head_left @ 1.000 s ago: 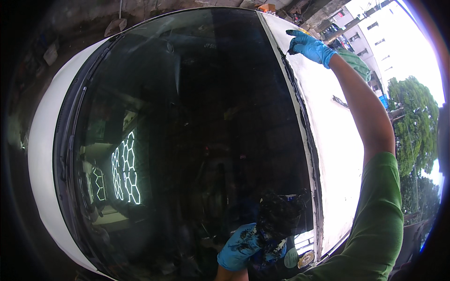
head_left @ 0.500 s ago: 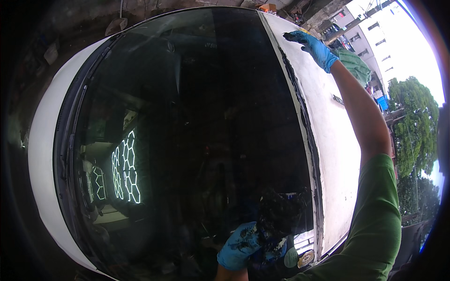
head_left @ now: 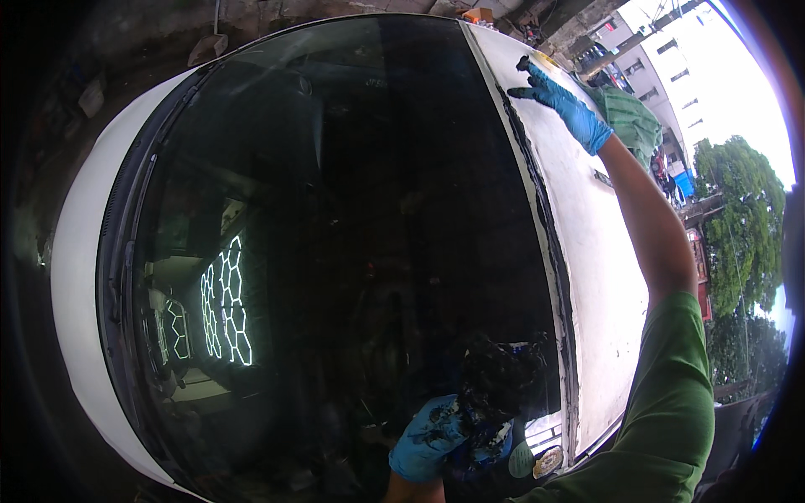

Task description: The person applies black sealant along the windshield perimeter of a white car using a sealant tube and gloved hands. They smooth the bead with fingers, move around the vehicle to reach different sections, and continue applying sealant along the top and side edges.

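Note:
My right hand (head_left: 566, 101), in a blue glove with blackened fingertips, reaches over the white roof panel (head_left: 604, 260) of a car. Its fingers are stretched and apart, with nothing held. One fingertip lies at or close to a rough black bead (head_left: 541, 189) between the roof and the dark windshield (head_left: 335, 184); contact cannot be made out. My left hand (head_left: 428, 440), its blue glove smeared black, is closed round a crumpled black-smeared bundle (head_left: 503, 377) above the near side of the glass. Part of that grip is hidden by the bundle.
The white hood (head_left: 80, 251) and black wiper cowl (head_left: 113, 251) curve along the left. A round sticker (head_left: 547, 462) sits at the near glass corner. Beyond the roof are a green cover (head_left: 629, 121) and trees (head_left: 738, 218). Hexagonal lights reflect in the glass.
My right hand has drawn back slightly toward me, and its fingers have spread apart. My left hand and the bundle have barely shifted.

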A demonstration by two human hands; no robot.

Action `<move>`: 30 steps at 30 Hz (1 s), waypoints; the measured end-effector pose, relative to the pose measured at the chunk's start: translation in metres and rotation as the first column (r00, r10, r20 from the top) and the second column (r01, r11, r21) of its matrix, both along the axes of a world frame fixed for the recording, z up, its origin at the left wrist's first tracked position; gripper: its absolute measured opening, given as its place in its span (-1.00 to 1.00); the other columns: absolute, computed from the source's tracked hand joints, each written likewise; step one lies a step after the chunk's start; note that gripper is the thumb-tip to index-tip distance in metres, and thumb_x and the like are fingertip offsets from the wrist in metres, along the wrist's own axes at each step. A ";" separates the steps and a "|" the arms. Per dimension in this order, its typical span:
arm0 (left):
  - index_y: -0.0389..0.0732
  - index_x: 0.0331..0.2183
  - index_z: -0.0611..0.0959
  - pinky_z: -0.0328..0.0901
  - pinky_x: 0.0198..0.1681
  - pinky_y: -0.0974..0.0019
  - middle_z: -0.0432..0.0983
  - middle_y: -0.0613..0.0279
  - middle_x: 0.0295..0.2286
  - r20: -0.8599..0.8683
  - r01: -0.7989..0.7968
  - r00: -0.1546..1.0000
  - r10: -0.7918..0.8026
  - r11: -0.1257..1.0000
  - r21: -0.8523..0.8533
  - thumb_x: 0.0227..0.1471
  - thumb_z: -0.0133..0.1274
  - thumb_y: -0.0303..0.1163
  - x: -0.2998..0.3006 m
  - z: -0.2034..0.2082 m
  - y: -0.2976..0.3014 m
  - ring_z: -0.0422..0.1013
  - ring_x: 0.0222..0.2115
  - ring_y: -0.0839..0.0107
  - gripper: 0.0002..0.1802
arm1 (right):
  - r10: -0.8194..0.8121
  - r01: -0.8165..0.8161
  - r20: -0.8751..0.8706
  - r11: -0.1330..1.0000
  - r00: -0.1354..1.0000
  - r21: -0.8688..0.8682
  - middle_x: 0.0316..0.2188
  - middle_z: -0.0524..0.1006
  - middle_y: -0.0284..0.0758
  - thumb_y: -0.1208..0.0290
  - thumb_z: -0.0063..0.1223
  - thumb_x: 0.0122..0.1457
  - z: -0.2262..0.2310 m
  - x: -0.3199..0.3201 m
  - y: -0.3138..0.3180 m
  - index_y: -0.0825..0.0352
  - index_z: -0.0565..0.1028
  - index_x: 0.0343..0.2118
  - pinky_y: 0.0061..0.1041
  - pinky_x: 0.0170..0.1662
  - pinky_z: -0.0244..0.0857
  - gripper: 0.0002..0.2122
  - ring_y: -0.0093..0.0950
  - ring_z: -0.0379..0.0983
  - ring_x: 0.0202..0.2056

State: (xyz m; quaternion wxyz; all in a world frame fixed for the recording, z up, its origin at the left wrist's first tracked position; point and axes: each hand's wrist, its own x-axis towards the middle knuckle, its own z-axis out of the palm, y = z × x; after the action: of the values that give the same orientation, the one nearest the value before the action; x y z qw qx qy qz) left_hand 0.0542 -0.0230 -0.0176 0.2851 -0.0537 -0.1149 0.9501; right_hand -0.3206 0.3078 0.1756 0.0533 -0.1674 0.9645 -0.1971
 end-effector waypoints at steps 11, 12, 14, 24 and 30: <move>-0.43 0.03 0.43 0.26 0.01 0.27 0.47 0.05 -0.07 -0.061 0.104 0.990 -0.124 0.959 -0.265 -0.04 0.16 -0.50 -0.005 0.001 -0.002 0.41 -0.09 0.33 -0.43 | -0.124 0.124 0.028 0.992 0.992 0.017 0.19 0.28 -0.11 0.21 -0.28 0.28 -0.027 0.010 -0.002 0.18 -0.08 0.34 -0.42 0.30 -0.06 -0.41 -0.32 0.19 0.22; -0.43 0.03 0.43 0.27 0.01 0.27 0.48 0.05 -0.07 -0.052 0.089 0.994 -0.098 0.983 -0.160 -0.04 0.16 -0.50 -0.006 0.002 -0.002 0.41 -0.10 0.33 -0.43 | -0.138 0.138 0.007 0.989 0.990 0.059 0.19 0.27 -0.11 0.18 -0.29 0.28 -0.027 0.010 -0.004 0.19 -0.08 0.34 -0.42 0.31 -0.07 -0.41 -0.31 0.19 0.22; -0.43 0.02 0.44 0.27 0.00 0.27 0.49 0.06 -0.09 -0.030 0.062 0.998 -0.062 0.998 -0.005 -0.04 0.16 -0.50 -0.008 0.003 -0.002 0.42 -0.11 0.33 -0.44 | -0.143 0.143 -0.007 0.989 0.990 0.025 0.23 0.21 -0.13 0.13 -0.30 0.27 -0.028 0.007 -0.008 0.20 -0.08 0.34 -0.41 0.32 -0.13 -0.39 -0.31 0.16 0.23; -0.43 0.01 0.46 0.28 -0.03 0.30 0.50 0.08 -0.10 -0.088 0.030 0.996 -0.023 0.996 0.083 -0.04 0.17 -0.48 -0.018 0.017 -0.003 0.42 -0.13 0.35 -0.45 | -0.269 0.283 -0.141 0.954 0.953 0.095 0.32 -0.01 -0.13 0.05 -0.30 0.24 -0.040 -0.026 -0.015 0.17 -0.08 0.33 -0.14 0.36 -0.44 -0.37 -0.27 -0.15 0.35; -0.44 0.06 0.40 0.25 0.03 0.28 0.46 0.05 -0.05 -0.074 -0.014 0.997 0.006 0.994 -0.110 -0.05 0.16 -0.53 -0.007 0.012 -0.009 0.40 -0.08 0.33 -0.40 | -0.193 0.303 -0.267 0.828 0.944 0.472 0.30 0.05 -0.12 0.06 -0.29 0.22 -0.038 -0.047 -0.026 0.16 -0.03 0.31 0.03 0.33 -0.55 -0.38 -0.20 -0.12 0.34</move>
State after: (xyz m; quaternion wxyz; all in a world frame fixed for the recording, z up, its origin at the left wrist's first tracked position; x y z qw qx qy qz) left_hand 0.0470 -0.0323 -0.0059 0.2810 -0.0335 -0.0520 0.9577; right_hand -0.3676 0.2816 0.1374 -0.0319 -0.0398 0.9958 0.0765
